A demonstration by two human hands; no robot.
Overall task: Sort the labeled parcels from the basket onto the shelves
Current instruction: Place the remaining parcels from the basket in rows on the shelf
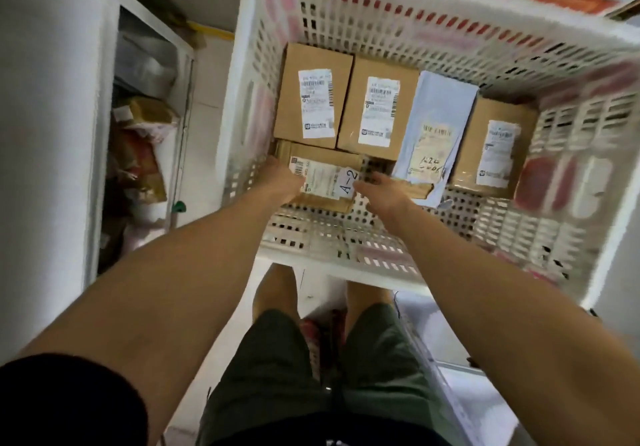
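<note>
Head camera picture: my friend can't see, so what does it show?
Two bare hands, the left hand and right hand, reach into a white basket for a cardboard parcel marked A-2. Four more labeled parcels lie behind it.

White slatted basket (346, 265) holds four cardboard boxes and one mailer.

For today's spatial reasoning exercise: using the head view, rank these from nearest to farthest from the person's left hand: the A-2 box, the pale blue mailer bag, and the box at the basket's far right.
1. A-2 box: touched by the left hand, near left of the basket.
2. Pale blue mailer bag: middle, past the right hand.
3. Far-right box: against the right wall.
</note>
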